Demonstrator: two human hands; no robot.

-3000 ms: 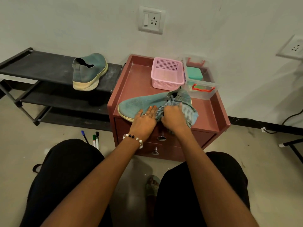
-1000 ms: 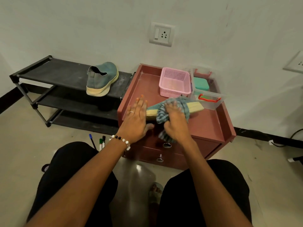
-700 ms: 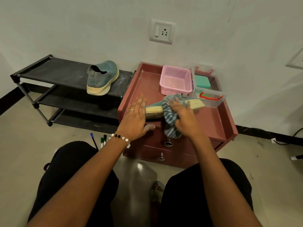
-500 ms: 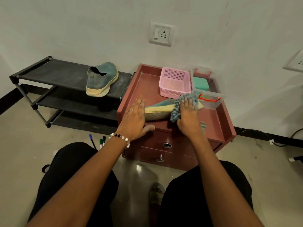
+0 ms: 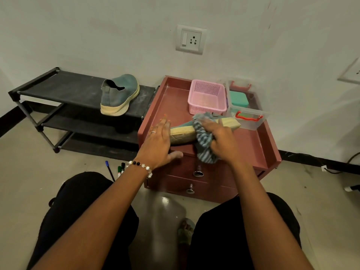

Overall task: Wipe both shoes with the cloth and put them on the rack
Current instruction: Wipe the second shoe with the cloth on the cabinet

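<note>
- My right hand (image 5: 222, 140) grips the cloth (image 5: 203, 143), now back mid-sole.
- My left hand (image 5: 157, 142) still lies flat, steadying the shoe (image 5: 182, 133) beside my fingers.
- More wiping left.

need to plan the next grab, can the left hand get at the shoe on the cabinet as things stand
Probably yes: the left hand already rests flat against the toe end of the shoe on the cabinet, with nothing between them. The right hand holds the striped cloth further along the sole.
</note>
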